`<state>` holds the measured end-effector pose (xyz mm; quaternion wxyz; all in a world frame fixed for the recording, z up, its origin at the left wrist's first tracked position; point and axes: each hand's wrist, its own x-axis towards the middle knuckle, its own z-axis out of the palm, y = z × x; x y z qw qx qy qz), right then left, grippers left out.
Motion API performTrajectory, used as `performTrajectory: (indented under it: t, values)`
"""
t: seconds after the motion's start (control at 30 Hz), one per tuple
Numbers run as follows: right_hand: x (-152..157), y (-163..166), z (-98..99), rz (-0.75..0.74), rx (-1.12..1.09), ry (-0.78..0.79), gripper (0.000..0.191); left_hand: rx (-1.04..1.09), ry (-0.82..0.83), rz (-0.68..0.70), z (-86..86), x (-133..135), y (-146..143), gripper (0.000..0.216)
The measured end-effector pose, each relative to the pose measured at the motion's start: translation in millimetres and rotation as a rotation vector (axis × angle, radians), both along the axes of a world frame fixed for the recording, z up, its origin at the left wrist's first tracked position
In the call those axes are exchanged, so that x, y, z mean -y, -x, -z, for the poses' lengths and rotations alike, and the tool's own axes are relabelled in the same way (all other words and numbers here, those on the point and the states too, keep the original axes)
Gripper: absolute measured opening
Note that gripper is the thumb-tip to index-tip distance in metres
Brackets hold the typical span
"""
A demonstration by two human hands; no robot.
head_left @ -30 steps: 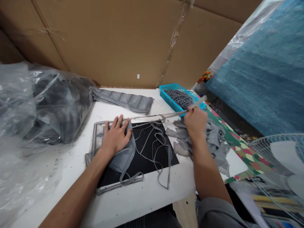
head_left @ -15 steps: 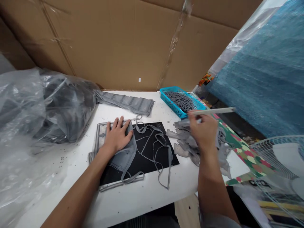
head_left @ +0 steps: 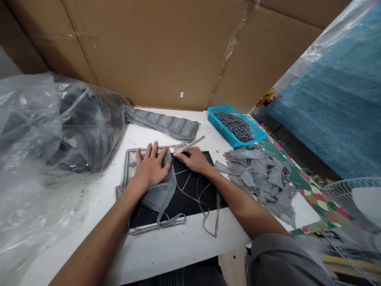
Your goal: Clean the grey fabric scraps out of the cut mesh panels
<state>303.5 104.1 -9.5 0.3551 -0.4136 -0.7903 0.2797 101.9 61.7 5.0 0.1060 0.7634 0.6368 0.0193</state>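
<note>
My left hand [head_left: 151, 169] lies flat with fingers spread on a grey moulded sheet [head_left: 162, 194] with a frame-like rim and thin strips. Under the sheet is a black mat [head_left: 184, 202]. At the sheet's upper right edge, my right hand [head_left: 195, 159] is closed round a slim pale stick-like tool [head_left: 194, 143], whose working tip is hidden by the fingers. Loose grey strips [head_left: 205, 210] trail across the mat below the right hand and forearm.
A blue basket [head_left: 218, 124] of thin grey strips stands at the back right, above a pile of grey scraps [head_left: 262, 174]. Stacked grey moulded sheets [head_left: 166, 122] lie at the back. A large clear plastic bag [head_left: 89, 131] fills the left; a cardboard wall [head_left: 149, 55] stands behind.
My right hand has moved left with the tool, from above the scraps to the sheet's upper right edge. My left hand stays spread on the sheet. The view has shifted slightly.
</note>
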Motion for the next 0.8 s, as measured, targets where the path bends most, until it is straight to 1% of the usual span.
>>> performTrajectory:
  t: [0.1,0.17,0.27,0.37,0.47,0.57,0.67,0.73,0.8]
  values:
    - [2,-1,1.5,-0.036,0.017,-0.036,0.02,0.003,-0.001,0.001,0.2,0,0,0.066]
    - [3,0,3.2,-0.082,0.068,-0.104,0.022,-0.006,0.011,-0.004,-1.0,1,-1,0.067]
    - [4,4,3.6,-0.142,0.273,-0.278,0.028,-0.025,0.037,-0.015,-3.6,1,-2,0.068]
    - [5,13,-0.9,-0.121,0.529,-0.39,0.031,-0.04,0.055,-0.013,-5.3,1,-2,0.07]
    - [4,18,-9.1,0.003,0.674,-0.417,0.033,-0.047,0.062,-0.01,-5.5,1,-1,0.07]
    - [-2,7,-20.0,0.203,0.693,-0.416,0.037,-0.04,0.06,-0.006,-4.9,1,0,0.07]
    - [-16,-27,-34.3,0.457,0.661,-0.38,0.037,-0.032,0.056,0.005,-4.1,0,1,0.07]
    - [-30,-61,-45.7,0.628,0.602,-0.37,0.037,-0.034,0.045,0.009,-3.4,0,2,0.069]
    - [-47,-99,-57.9,0.753,0.532,-0.361,0.036,-0.042,0.03,0.009,-2.1,1,2,0.069]
